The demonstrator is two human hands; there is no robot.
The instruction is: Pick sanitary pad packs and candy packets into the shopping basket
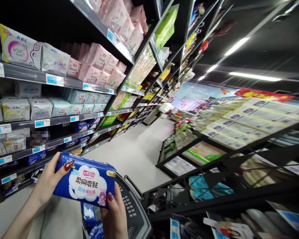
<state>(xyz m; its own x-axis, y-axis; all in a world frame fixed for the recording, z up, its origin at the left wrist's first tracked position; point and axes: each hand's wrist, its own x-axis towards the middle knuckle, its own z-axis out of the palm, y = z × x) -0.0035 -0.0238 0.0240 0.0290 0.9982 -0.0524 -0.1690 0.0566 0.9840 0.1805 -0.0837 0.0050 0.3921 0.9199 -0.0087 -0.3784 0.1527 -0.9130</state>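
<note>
Pinching a blue packet at opposite ends with left hand and right hand (both with thumb across its front), above a dark basket.

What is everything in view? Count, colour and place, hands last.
Pack: one, blue, low centre
Basket: one, dark grey, below pack
Basket packs: several, blue, inside, count unclear
Shelves: many, dark, left and right
Pink packs: many, pink, upper left shelves
ABC packs: several, mostly white, left shelves
Pale packs: many, light blue, left middle shelf
Tags: many, white and blue, along shelves
Other goods: many, mixed, right, too blurred to name
Banner: one, mostly red, above right goods
Lights: several, white, overhead
Floor: one, grey, centre
Left hand: one, red-nailed, pack's left end
Right hand: one, red-nailed, pack's right end
</note>
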